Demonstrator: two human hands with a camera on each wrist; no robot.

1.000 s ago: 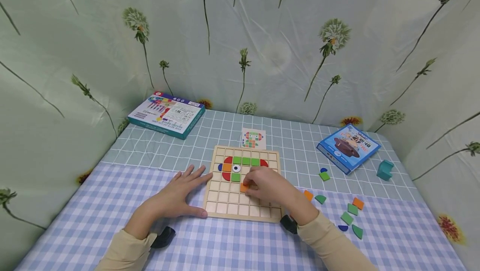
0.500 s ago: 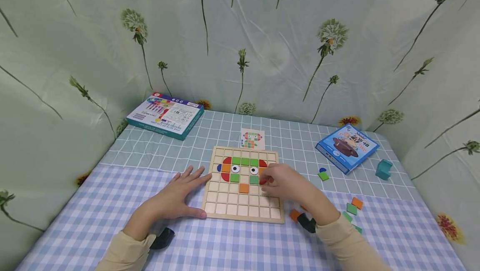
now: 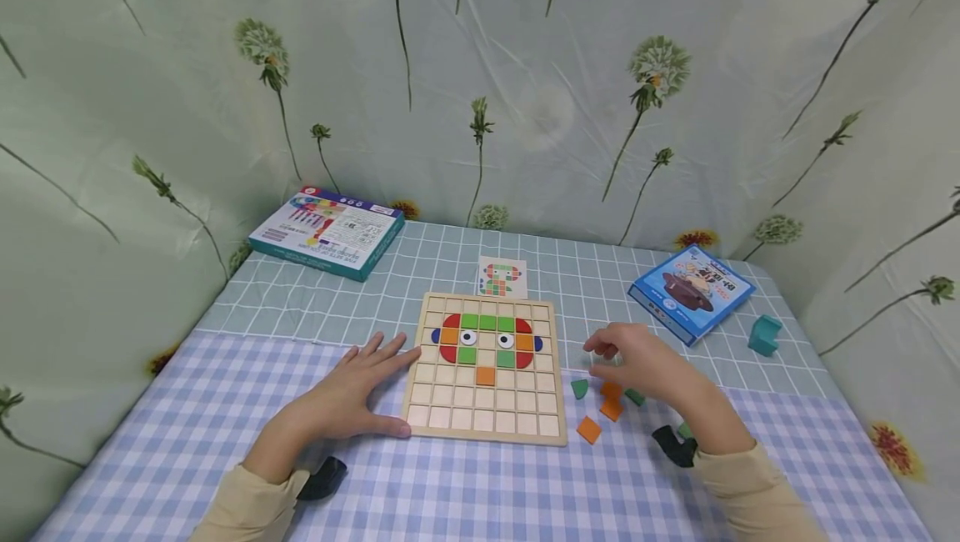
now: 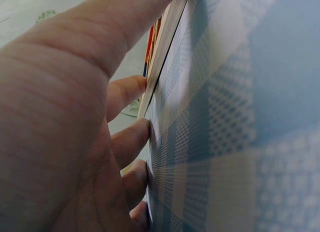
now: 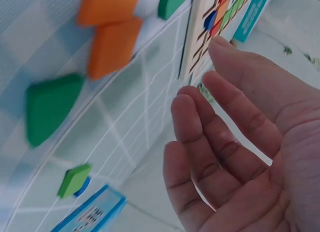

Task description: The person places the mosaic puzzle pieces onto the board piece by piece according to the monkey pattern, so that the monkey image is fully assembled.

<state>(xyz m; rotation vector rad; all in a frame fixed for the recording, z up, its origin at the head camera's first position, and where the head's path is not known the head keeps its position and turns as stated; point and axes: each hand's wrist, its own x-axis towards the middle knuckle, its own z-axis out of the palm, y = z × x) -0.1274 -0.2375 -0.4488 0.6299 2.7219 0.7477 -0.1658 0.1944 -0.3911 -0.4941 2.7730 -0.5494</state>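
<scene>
A wooden grid board [image 3: 442, 421] holds coloured tiles laid out like a face: green squares across the top, two round eye tiles [image 3: 506, 340], red curved corner tiles, orange squares and a blue half-circle [image 3: 537, 344] on either side. Below the eyes is an orange square [image 3: 486, 376]. My left hand [image 3: 352, 396] lies spread on the cloth, thumb and index finger touching the board's left edge. To the right of the board my right hand [image 3: 637, 363] hovers with loosely bent fingers and nothing in them. Near it lie loose orange tiles [image 3: 588, 429] and green quarter-circles [image 3: 580, 389].
Behind the board lies a pattern card [image 3: 502, 277]. A game box [image 3: 330, 231] sits at the back left and a blue box [image 3: 692, 293] at the back right, with a small teal object [image 3: 765, 335] beside it. In the right wrist view, a light green square [image 5: 75, 179] overlaps a blue piece.
My right hand has left the board and moved right, over the loose tiles. The face's right side now shows a lower red tile and a blue half-circle. My left hand has stayed put.
</scene>
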